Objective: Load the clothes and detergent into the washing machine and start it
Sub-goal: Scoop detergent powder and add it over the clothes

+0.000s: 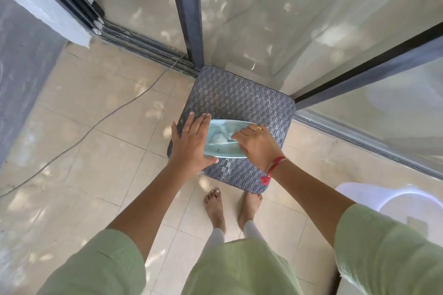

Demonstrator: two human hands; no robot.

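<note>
A pale teal detergent box (225, 151) stands open on a grey woven stool (239, 96). My left hand (191, 143) lies flat against the box's left wall, with the thumb along its near corner. My right hand (256, 142) reaches into the box from the right, fingers curled around the handle of a pale scoop (217, 139) that lies inside. The white rim of what looks like the washing machine (395, 199) shows at the lower right, mostly hidden by my right sleeve. No clothes are in sight.
Dark-framed sliding glass doors (187, 14) stand behind and to the right of the stool, with a floor track (143, 43). A thin cable (96, 124) runs across the beige tiles on the left. My bare feet (215, 206) stand just in front of the stool.
</note>
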